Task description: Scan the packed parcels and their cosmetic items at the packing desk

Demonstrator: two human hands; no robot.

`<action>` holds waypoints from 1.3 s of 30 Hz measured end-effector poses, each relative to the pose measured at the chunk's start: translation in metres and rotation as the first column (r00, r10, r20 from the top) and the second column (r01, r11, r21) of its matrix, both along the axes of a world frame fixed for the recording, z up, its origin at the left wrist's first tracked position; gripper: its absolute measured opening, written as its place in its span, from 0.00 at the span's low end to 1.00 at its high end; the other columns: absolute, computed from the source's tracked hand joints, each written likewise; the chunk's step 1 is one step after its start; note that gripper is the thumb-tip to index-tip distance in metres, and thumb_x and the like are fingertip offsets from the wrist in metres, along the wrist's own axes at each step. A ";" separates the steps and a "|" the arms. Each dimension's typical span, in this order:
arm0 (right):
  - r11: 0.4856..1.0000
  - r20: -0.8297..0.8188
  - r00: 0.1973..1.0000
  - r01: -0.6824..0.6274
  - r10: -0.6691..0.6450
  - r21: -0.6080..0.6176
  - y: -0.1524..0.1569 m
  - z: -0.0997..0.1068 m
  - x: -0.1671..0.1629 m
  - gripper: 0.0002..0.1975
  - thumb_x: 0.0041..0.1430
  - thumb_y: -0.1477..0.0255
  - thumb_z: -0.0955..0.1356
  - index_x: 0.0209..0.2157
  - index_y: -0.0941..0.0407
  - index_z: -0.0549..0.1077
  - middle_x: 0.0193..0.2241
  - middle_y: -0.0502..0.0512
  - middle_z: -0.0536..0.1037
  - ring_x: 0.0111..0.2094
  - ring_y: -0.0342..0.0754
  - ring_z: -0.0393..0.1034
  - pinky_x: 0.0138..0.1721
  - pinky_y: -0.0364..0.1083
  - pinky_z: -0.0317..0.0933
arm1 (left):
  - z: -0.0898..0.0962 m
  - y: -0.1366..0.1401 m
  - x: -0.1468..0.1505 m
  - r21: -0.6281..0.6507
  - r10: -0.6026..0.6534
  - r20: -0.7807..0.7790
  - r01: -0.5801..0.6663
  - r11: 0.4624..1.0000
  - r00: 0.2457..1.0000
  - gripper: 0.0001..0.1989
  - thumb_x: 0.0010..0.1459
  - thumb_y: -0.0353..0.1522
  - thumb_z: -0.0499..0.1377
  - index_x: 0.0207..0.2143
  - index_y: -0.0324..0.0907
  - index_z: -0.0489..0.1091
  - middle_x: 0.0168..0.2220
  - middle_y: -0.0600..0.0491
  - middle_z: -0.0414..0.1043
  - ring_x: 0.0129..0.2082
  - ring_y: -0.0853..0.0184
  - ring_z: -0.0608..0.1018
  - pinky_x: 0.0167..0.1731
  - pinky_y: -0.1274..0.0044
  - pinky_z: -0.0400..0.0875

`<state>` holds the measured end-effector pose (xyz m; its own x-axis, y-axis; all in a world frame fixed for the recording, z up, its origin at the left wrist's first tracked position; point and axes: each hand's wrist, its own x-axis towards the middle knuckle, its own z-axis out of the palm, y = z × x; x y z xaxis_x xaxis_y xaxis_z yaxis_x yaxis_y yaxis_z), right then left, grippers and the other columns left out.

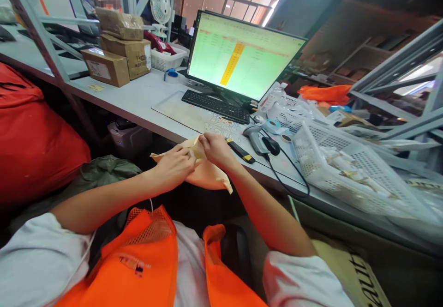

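1. A person in an orange vest (138,256) works at the front of a pale desk (131,98), left hand (179,163) and right hand (215,147) both closed on a tan packet (209,176).

2. The packet is held at the desk's near edge, in front of the vest; whether it touches the desk cannot be told from this angle.

3. The left hand lies across the packet's upper part with fingers bent, while the right hand pinches the upper edge close by, a grip that seems suited to thin, pliable material. Any contents are hidden.

4. Below the hands the packet spreads loose, one corner jutting toward the right forearm (266,205), presumably because only its upper part is gripped.

5. Near the right hand, a yellow-and-black cutter (241,152) and a grey scanner (256,139) lie on the desk, apparently placed for a short reach.

6. Behind a keyboard (216,106), a lit monitor (242,53) faces the person, likely so that it can be read with both hands occupied.

7. At right, an open white basket (314,168) gathers small items (362,177), too blurred to identify; cartons (138,57) stand stacked at left, seemingly clear of the working spot.
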<state>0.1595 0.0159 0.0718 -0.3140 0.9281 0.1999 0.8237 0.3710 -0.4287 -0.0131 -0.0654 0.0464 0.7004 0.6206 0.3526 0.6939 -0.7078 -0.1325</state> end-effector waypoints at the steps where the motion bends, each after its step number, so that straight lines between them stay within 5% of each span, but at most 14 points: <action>1: 0.999 -0.022 0.999 0.029 -0.030 -0.021 0.003 -0.003 -0.003 0.16 0.68 0.67 0.60 0.24 0.55 0.65 0.25 0.53 0.70 0.29 0.47 0.59 0.33 0.46 0.49 | 0.001 0.002 0.002 -0.025 -0.037 0.005 0.037 0.999 0.999 0.04 0.65 0.24 0.57 0.39 0.35 0.72 0.37 0.44 0.75 0.43 0.55 0.76 0.47 0.65 0.66; 6: 0.995 -0.030 0.997 0.068 -0.071 -0.066 0.006 -0.030 -0.023 0.16 0.71 0.67 0.58 0.29 0.55 0.67 0.26 0.53 0.72 0.29 0.46 0.60 0.31 0.44 0.49 | 0.000 0.004 0.010 -0.101 -0.195 0.121 0.208 0.973 0.973 0.06 0.61 0.22 0.55 0.36 0.37 0.71 0.37 0.46 0.76 0.39 0.57 0.77 0.45 0.65 0.67; 10: 0.997 0.286 0.958 -0.047 0.028 0.061 0.013 -0.047 -0.013 0.11 0.70 0.71 0.59 0.42 0.57 0.73 0.31 0.58 0.77 0.29 0.48 0.64 0.30 0.46 0.45 | -0.011 -0.023 0.010 -0.161 -0.236 0.158 0.261 0.952 0.959 0.05 0.60 0.29 0.57 0.30 0.40 0.68 0.30 0.47 0.74 0.31 0.59 0.76 0.37 0.67 0.66; 12: 0.989 0.407 0.913 -0.075 0.017 0.127 0.026 -0.045 0.009 0.11 0.68 0.74 0.60 0.46 0.60 0.72 0.33 0.62 0.79 0.31 0.50 0.67 0.31 0.47 0.45 | -0.018 -0.049 0.008 -0.166 -0.379 0.254 0.426 0.889 0.890 0.07 0.58 0.32 0.59 0.28 0.42 0.66 0.25 0.51 0.71 0.26 0.63 0.73 0.34 0.69 0.65; 15: 0.953 0.381 0.898 0.116 -0.221 0.278 0.050 -0.028 0.051 0.14 0.72 0.71 0.58 0.46 0.62 0.71 0.34 0.66 0.79 0.31 0.52 0.68 0.32 0.47 0.46 | -0.025 -0.083 -0.003 -0.113 -0.567 0.398 0.652 0.750 0.721 0.10 0.57 0.30 0.61 0.26 0.44 0.62 0.21 0.55 0.68 0.23 0.66 0.71 0.32 0.70 0.65; 19: 0.855 0.166 0.920 0.247 -0.354 0.456 0.066 -0.002 0.087 0.19 0.75 0.64 0.55 0.45 0.61 0.71 0.29 0.60 0.75 0.30 0.51 0.66 0.33 0.46 0.48 | -0.029 -0.081 -0.026 -0.035 -0.500 0.395 0.556 0.830 0.771 0.14 0.66 0.33 0.58 0.26 0.44 0.60 0.23 0.54 0.69 0.24 0.66 0.72 0.35 0.70 0.65; 22: 0.836 0.003 0.957 0.251 -0.289 0.488 0.062 0.009 0.092 0.21 0.75 0.60 0.56 0.38 0.57 0.71 0.24 0.53 0.69 0.29 0.50 0.64 0.34 0.47 0.51 | -0.033 -0.058 -0.041 -0.019 -0.353 0.336 0.381 0.924 0.873 0.17 0.68 0.44 0.57 0.31 0.42 0.64 0.26 0.53 0.70 0.28 0.63 0.74 0.38 0.70 0.68; 25: 0.840 -0.145 0.974 0.226 -0.176 0.493 0.051 0.020 0.085 0.25 0.75 0.55 0.56 0.30 0.55 0.69 0.22 0.50 0.63 0.28 0.48 0.62 0.34 0.48 0.53 | -0.029 -0.040 -0.051 -0.007 -0.205 0.268 0.214 0.977 0.941 0.12 0.71 0.38 0.54 0.36 0.41 0.66 0.29 0.52 0.72 0.30 0.64 0.76 0.36 0.72 0.67; 29: 0.783 -0.260 0.965 0.189 -0.037 0.592 0.037 0.060 0.065 0.28 0.75 0.52 0.55 0.28 0.55 0.68 0.23 0.49 0.63 0.28 0.45 0.61 0.33 0.47 0.55 | 0.004 -0.040 -0.057 0.108 -0.345 0.177 0.330 0.938 0.922 0.10 0.70 0.26 0.49 0.35 0.42 0.66 0.28 0.53 0.71 0.30 0.65 0.74 0.38 0.72 0.68; 32: 0.673 -0.308 0.950 0.201 0.042 0.712 0.024 0.122 0.056 0.29 0.74 0.52 0.55 0.25 0.55 0.65 0.23 0.49 0.62 0.28 0.43 0.61 0.33 0.46 0.56 | 0.038 -0.049 -0.061 0.193 -0.376 0.133 0.348 0.917 0.917 0.11 0.69 0.26 0.50 0.38 0.47 0.71 0.31 0.53 0.72 0.34 0.64 0.75 0.45 0.70 0.70; 35: 0.566 -0.313 0.935 0.170 0.165 0.807 0.014 0.185 0.061 0.28 0.69 0.49 0.58 0.22 0.54 0.61 0.23 0.47 0.59 0.29 0.41 0.61 0.33 0.46 0.54 | 0.055 -0.040 -0.065 0.217 -0.277 0.129 0.246 0.945 0.952 0.14 0.69 0.28 0.50 0.42 0.51 0.74 0.35 0.52 0.73 0.39 0.62 0.77 0.52 0.67 0.71; 37: 0.613 -0.343 0.916 0.151 0.209 0.776 0.018 0.210 0.067 0.27 0.67 0.50 0.61 0.21 0.54 0.59 0.23 0.45 0.57 0.29 0.39 0.61 0.33 0.47 0.51 | 0.052 -0.017 -0.064 0.232 -0.167 0.144 0.131 0.964 0.975 0.16 0.68 0.26 0.50 0.45 0.50 0.75 0.37 0.50 0.74 0.42 0.59 0.77 0.51 0.64 0.72; 39: 0.724 -0.445 0.887 0.227 0.122 0.652 0.034 0.209 0.066 0.23 0.68 0.58 0.63 0.21 0.54 0.58 0.23 0.44 0.56 0.28 0.38 0.59 0.32 0.47 0.50 | 0.036 0.015 -0.056 0.249 -0.011 0.184 -0.036 0.968 0.983 0.17 0.64 0.23 0.51 0.47 0.45 0.76 0.39 0.45 0.74 0.44 0.54 0.76 0.49 0.61 0.72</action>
